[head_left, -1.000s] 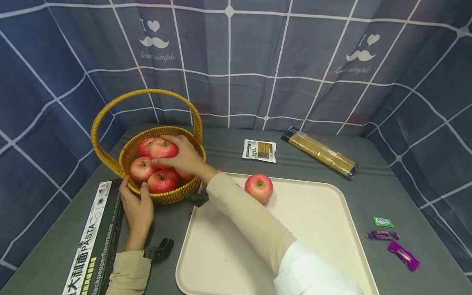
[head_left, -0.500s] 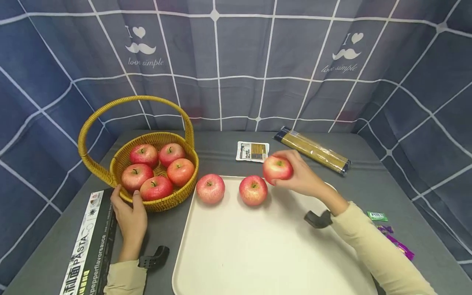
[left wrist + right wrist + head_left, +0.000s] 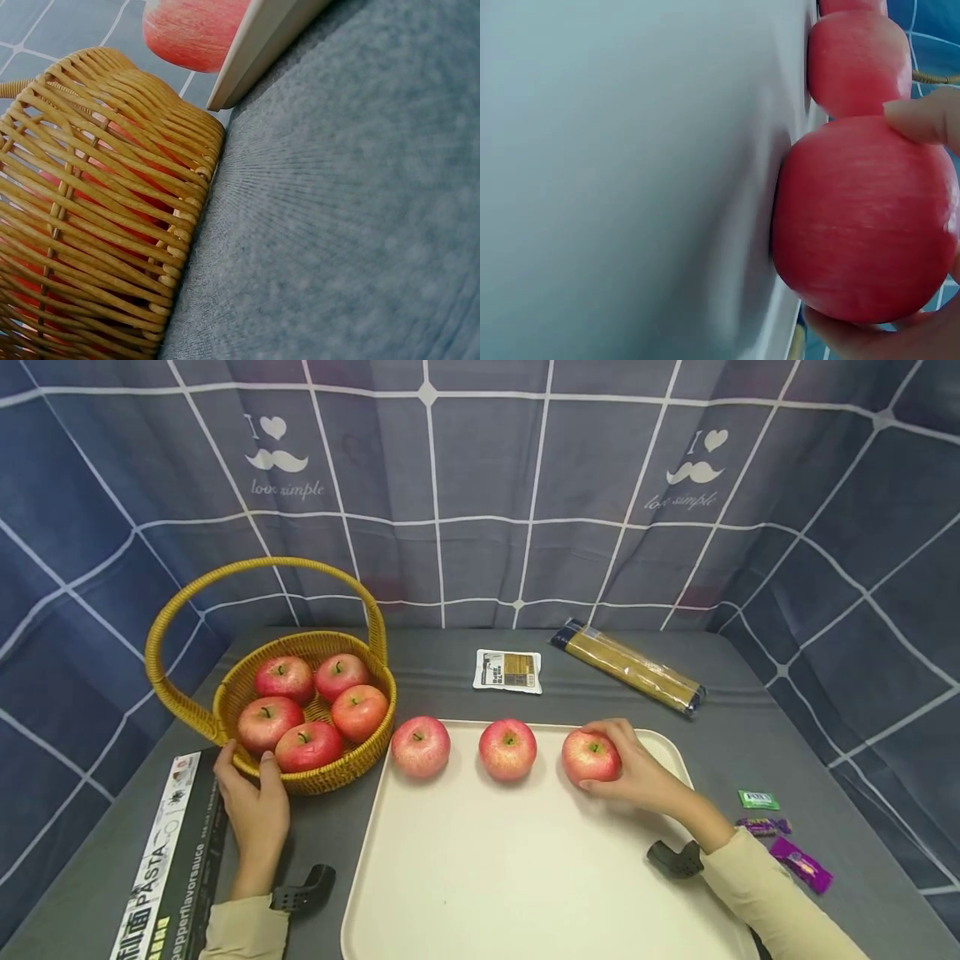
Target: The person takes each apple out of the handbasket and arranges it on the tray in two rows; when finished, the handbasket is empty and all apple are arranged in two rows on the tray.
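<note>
My right hand (image 3: 637,777) holds a red apple (image 3: 591,757) by its sides at the far right of the cream tray's (image 3: 480,877) back edge; in the right wrist view this apple (image 3: 862,221) sits low against the tray surface, thumb and fingers around it. Two more apples, the left one (image 3: 421,747) and the middle one (image 3: 507,750), stand in a row beside it. My left hand (image 3: 255,814) holds the near rim of a yellow wicker basket (image 3: 337,774), where several apples (image 3: 307,746) lie. The left wrist view shows the basket's woven side (image 3: 112,210), no fingers.
A long black pasta box (image 3: 176,860) lies left of my left forearm. Behind the tray are a white sachet (image 3: 507,671) and a pack of spaghetti (image 3: 630,668). Small wrapped sweets (image 3: 801,864) lie on the right. A checked curtain (image 3: 480,485) encloses the grey table.
My right hand has taken an apple out of the basket, carried it right and lowered it onto the tray's back right. The left hand has stayed at the basket's rim.
</note>
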A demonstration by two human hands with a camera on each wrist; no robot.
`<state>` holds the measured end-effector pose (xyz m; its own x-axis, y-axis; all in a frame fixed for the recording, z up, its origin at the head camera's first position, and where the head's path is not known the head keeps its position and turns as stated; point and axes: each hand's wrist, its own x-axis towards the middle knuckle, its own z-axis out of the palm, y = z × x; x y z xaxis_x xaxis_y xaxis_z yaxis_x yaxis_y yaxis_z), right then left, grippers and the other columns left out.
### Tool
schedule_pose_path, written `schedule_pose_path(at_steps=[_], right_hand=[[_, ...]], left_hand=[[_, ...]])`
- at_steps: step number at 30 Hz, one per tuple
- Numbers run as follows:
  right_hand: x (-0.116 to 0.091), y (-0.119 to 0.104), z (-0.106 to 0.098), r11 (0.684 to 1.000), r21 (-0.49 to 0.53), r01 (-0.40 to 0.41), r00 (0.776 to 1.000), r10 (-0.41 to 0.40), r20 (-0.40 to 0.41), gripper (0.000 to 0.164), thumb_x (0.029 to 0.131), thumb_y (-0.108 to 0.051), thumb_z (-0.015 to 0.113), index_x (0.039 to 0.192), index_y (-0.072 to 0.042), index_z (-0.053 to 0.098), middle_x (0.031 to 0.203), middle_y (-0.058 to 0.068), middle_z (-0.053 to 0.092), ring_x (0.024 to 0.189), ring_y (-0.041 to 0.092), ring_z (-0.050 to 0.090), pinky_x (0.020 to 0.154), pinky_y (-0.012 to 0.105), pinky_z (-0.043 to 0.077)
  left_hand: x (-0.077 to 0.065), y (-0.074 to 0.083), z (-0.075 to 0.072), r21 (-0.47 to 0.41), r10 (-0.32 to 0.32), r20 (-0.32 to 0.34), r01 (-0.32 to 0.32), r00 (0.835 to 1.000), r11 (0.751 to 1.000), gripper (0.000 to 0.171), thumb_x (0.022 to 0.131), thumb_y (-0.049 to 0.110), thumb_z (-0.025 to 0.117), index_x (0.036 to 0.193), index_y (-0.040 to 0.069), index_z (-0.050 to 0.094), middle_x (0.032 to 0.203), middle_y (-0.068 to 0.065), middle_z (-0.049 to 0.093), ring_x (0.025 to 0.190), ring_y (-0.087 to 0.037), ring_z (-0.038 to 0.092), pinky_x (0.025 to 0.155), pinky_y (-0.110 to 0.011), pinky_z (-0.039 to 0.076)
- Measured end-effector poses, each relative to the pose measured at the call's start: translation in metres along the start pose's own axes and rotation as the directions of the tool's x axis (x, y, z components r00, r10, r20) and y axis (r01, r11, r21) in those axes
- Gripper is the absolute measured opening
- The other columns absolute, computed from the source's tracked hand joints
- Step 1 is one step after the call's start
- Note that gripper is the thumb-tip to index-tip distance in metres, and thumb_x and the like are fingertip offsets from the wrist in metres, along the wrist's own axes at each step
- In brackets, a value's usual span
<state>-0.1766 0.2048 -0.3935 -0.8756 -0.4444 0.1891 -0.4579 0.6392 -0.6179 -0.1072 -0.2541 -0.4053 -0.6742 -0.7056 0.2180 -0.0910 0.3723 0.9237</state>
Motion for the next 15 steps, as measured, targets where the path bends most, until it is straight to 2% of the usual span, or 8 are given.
schedule_pose_path(at_steps=[4,7,11,15], right_hand=[[0.011,-0.01,-0.006,1.0,-0.005,0.016,0.992,-0.015,0.127,0.071,0.068,-0.027,0.076,0.126,-0.017,0.037,0.12,0.009,0.034,0.104,0.026,0.05,0.082,0.042,0.045],[0.022,-0.02,-0.015,1.0,-0.006,0.026,0.982,-0.024,0.186,0.079,0.068,-0.031,0.077,0.132,-0.019,0.033,0.128,0.01,0.029,0.112,0.028,0.046,0.087,0.046,0.043],[0.047,-0.047,-0.02,0.998,0.005,0.064,0.987,-0.064,0.15,0.08,0.071,-0.036,0.074,0.137,-0.022,0.031,0.138,0.007,0.027,0.124,0.027,0.037,0.094,0.052,0.038],[0.086,-0.088,-0.003,0.991,0.036,0.128,0.983,-0.131,0.132,0.073,0.077,-0.041,0.068,0.137,-0.019,0.033,0.136,0.001,0.034,0.123,0.021,0.04,0.098,0.046,0.037]], left_hand=[[0.001,-0.002,0.0,-0.005,0.003,0.003,-0.003,1.0,1.0,0.054,0.091,0.028,0.041,0.14,0.013,0.022,0.144,-0.015,0.026,0.136,-0.029,0.022,0.112,-0.044,0.014],[-0.002,-0.002,-0.001,-0.009,-0.009,0.004,0.009,1.0,1.0,0.054,0.091,0.028,0.041,0.14,0.013,0.022,0.145,-0.014,0.025,0.136,-0.029,0.022,0.112,-0.045,0.014],[-0.003,-0.003,0.0,-0.015,-0.012,0.0,0.012,1.0,1.0,0.054,0.092,0.028,0.041,0.139,0.013,0.022,0.145,-0.014,0.025,0.136,-0.029,0.022,0.112,-0.045,0.013],[0.0,-0.002,0.0,-0.015,0.005,0.0,-0.005,1.0,1.0,0.054,0.092,0.028,0.042,0.139,0.011,0.022,0.145,-0.014,0.025,0.136,-0.028,0.023,0.112,-0.044,0.013]])
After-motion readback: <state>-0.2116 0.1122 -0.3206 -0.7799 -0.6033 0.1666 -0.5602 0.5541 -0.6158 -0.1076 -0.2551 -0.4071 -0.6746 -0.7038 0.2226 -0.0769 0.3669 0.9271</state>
